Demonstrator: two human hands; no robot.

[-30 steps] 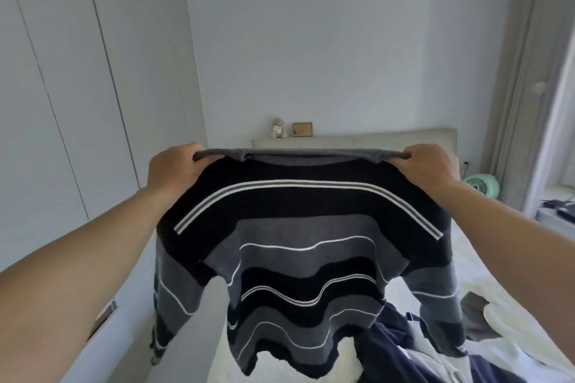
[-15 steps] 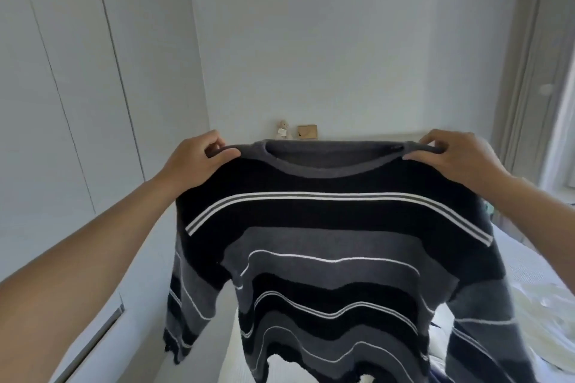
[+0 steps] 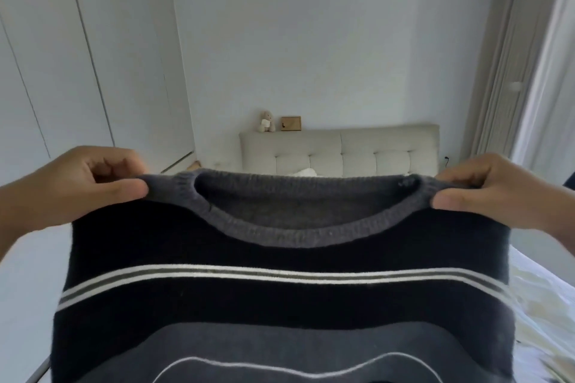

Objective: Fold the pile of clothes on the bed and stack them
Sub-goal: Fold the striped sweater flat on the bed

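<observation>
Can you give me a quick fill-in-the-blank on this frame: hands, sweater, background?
1. Both hands pinch the striped sweater at its ____, one on each side of the neckline.
2. The left hand and right hand hold the sweater up in the ____, not flat on the bed.
3. A small teddy bear sits on top of the ____.
4. The sweater's collar is ____ in colour.

Missing words: shoulders; air; headboard; grey

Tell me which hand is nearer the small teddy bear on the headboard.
Left. The left hand pinches the sweater shoulder below and left of the teddy bear; the right hand pinches the other shoulder, much farther across to the bear's right.
</observation>
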